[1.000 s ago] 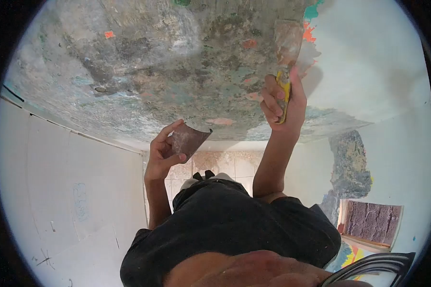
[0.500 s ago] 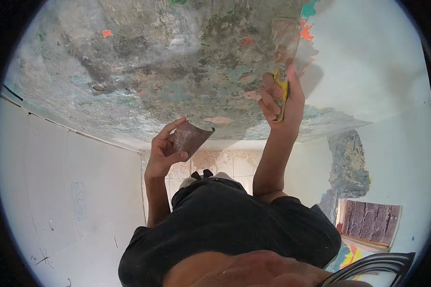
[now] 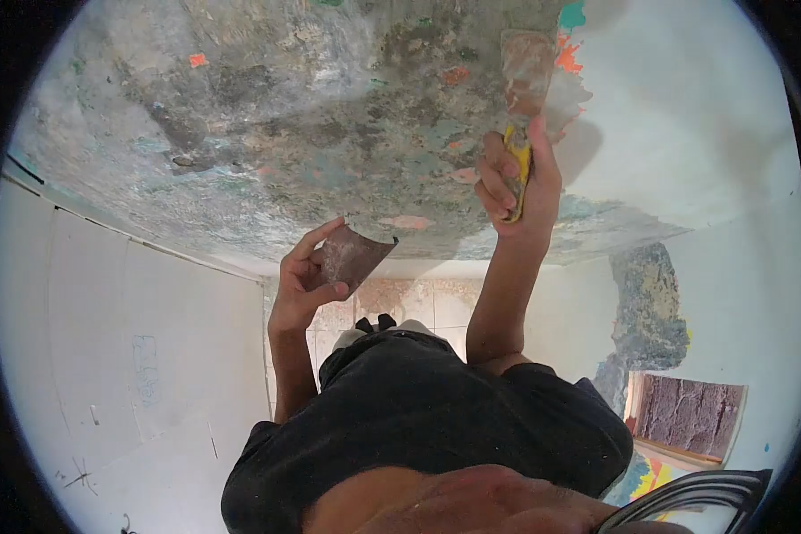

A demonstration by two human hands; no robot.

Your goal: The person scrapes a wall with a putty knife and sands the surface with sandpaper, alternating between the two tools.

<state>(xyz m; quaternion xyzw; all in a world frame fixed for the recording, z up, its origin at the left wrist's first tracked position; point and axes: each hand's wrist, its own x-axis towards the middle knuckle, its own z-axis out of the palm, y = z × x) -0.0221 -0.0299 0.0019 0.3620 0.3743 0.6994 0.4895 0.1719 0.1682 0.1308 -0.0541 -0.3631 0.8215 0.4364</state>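
Note:
My right hand is closed round the yellow handle of a putty knife. The broad, dirty blade points up and lies over the stripped wall, close to the edge of the white paint. Lower and to the left, my left hand grips a curled brown sheet of sandpaper between thumb and fingers. Whitish dust marks the sheet's face, and its far corner bends up. Grey, green and orange patches show on the wall in front of both hands.
Smooth white paint covers the wall on the right. A white panelled surface stands at the left. Dusty floor tiles show below. On the right are another bare patch and a framed opening.
My right hand has shifted slightly left and up along the wall with the putty knife. My left hand and the sandpaper have barely moved.

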